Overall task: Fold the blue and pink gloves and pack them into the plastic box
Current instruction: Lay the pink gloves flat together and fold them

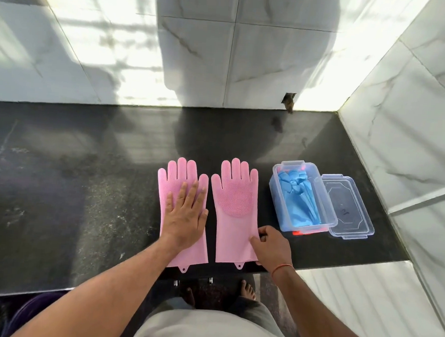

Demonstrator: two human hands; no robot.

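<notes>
Two pink gloves lie flat side by side on the black counter, fingers pointing away from me. My left hand (184,213) rests flat and spread on the palm of the left pink glove (172,178). My right hand (271,245) pinches the right edge of the right pink glove (236,208) near its cuff. To the right stands the clear plastic box (278,211), open, with the folded blue gloves (299,199) inside it. Its clear lid (346,207) lies beside it on the right.
The black counter (85,186) meets white marble-tiled walls at the back and on the right. Its front edge runs just under the glove cuffs. A small broken hole (288,100) sits low in the back wall. Something red-orange (303,232) shows at the box's near end.
</notes>
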